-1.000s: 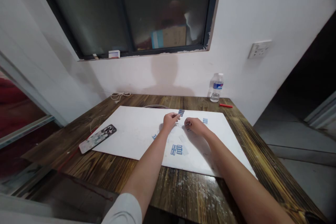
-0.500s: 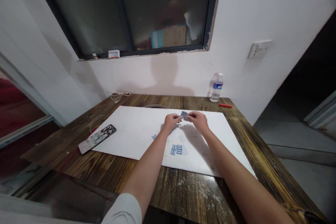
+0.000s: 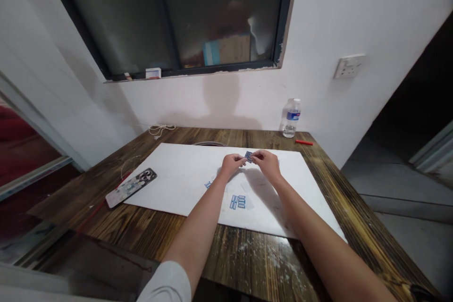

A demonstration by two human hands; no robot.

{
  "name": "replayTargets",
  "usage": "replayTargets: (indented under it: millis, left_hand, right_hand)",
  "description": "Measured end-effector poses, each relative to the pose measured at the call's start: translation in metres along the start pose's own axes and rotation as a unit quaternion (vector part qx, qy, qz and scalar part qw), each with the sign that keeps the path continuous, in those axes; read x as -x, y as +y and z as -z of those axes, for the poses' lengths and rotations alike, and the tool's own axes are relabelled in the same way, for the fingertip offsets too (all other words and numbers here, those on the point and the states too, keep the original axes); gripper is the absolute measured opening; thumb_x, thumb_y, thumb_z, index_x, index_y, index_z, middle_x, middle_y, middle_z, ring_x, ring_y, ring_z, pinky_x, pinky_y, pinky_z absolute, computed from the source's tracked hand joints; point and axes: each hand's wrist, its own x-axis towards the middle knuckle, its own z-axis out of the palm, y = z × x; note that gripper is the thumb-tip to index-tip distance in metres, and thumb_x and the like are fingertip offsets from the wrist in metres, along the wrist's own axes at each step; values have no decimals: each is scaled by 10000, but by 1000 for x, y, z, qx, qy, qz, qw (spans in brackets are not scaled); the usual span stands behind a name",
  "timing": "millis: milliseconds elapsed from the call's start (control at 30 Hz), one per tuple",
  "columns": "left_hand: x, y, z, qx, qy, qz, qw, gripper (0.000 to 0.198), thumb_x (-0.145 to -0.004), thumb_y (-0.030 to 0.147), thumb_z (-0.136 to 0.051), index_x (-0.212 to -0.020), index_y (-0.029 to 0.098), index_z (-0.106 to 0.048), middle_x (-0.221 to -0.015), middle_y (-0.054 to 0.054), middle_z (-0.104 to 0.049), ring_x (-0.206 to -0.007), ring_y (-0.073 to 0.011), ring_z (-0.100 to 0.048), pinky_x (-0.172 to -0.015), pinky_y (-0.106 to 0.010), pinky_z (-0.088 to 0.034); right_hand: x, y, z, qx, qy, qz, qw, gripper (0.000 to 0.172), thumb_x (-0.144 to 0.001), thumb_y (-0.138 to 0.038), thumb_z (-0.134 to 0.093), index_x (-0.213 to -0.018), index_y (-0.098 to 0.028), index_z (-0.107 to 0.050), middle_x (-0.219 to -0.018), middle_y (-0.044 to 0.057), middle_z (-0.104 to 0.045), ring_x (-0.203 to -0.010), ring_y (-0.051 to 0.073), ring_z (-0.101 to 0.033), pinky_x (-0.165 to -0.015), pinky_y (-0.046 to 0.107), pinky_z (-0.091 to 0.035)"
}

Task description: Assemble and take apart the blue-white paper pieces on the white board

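My left hand point(image 3: 231, 165) and my right hand point(image 3: 267, 163) meet above a white board point(image 3: 177, 174) on the table. Between their fingertips is a small blue-and-white printed piece point(image 3: 248, 156), pinched from both sides. Below my hands lies a group of similar blue-printed pieces point(image 3: 238, 202). A pale translucent scrap point(image 3: 246, 186) lies just above that group. Another small blue piece point(image 3: 208, 184) lies left of my left wrist. A further blue piece point(image 3: 278, 163) is partly hidden behind my right hand.
A phone in a patterned case point(image 3: 130, 188) lies left of the board on the wooden table point(image 3: 226, 255). A water bottle point(image 3: 291, 119) and a red stick point(image 3: 304, 142) stand at the far edge, by a white cord point(image 3: 162, 128) and the wall.
My hands have come together from slightly apart, and my right hand now also reaches the blue piece that my left hand held. The piece has moved slightly right and down.
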Motion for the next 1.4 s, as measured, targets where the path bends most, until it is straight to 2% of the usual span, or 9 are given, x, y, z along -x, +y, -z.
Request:
replayTargets:
  millis: [367,600,767,967,1100,1200,1300,1400]
  left_hand:
    - [0,-3,0,6,-17,-10,1000,303,-670,449,-739,-684,147,-724,-640,-55,-689,-595,-141,-595,-611,-266,-458]
    - [0,-2,-1,7,-21,-11,1000,342,-666,482,-740,-714,144,-735,-659,-65,-693,-607,-150,-599,-624,-281,-467]
    - [-1,-4,-1,0,-26,-10,1000,342,-679,476,-730,-731,139,-737,-673,-63,-698,-607,-144,-590,-619,-274,-457]
    - [0,-3,0,-1,-36,-9,999,345,-680,472,-733,-749,134,-741,-673,-53,-690,-611,-136,-581,-614,-259,-443]
    - [1,-1,-1,4,-49,-12,999,355,-676,480,-735,-742,131,-738,-673,-53,-689,-602,-130,-573,-611,-255,-434]
    - [1,-1,0,18,-65,-10,998,382,-650,495,-755,-738,124,-735,-642,-47,-673,-590,-132,-571,-608,-255,-433]
    - [2,-1,0,26,-78,-8,997,396,-637,504,-767,-729,121,-726,-634,-42,-664,-594,-132,-573,-609,-253,-433]
    - [2,-1,0,26,-79,-12,996,388,-641,496,-768,-718,120,-718,-630,-37,-655,-591,-127,-570,-602,-248,-429]
  right_hand:
    - [0,-2,1,-22,0,-28,999,315,-693,-506,-667,-713,-193,-689,-637,31,-688,-621,189,-628,-624,304,-480]
    - [-1,2,2,-12,17,-21,1000,355,-677,-522,-684,-796,-188,-683,-734,48,-708,-676,197,-631,-646,310,-472]
    - [-1,0,3,-8,21,-13,1000,422,-685,-556,-678,-889,-186,-669,-700,23,-689,-655,186,-623,-658,312,-469]
    - [-4,6,5,-11,19,-14,1000,468,-654,-576,-685,-883,-168,-696,-700,37,-688,-652,187,-608,-658,319,-461]
    - [-10,15,7,-13,-17,-26,999,419,-618,-515,-716,-864,-177,-726,-749,53,-711,-696,202,-616,-667,321,-461]
    - [-13,21,8,-53,-82,-42,994,376,-606,-463,-717,-854,-181,-731,-791,56,-729,-732,208,-631,-678,312,-462]
    - [-13,22,8,-79,-141,-53,985,341,-618,-465,-695,-780,-166,-719,-707,37,-705,-666,182,-608,-632,284,-434]
    - [-11,18,8,-63,-147,-56,986,322,-634,-475,-678,-695,-159,-692,-619,13,-655,-597,151,-558,-595,265,-394]
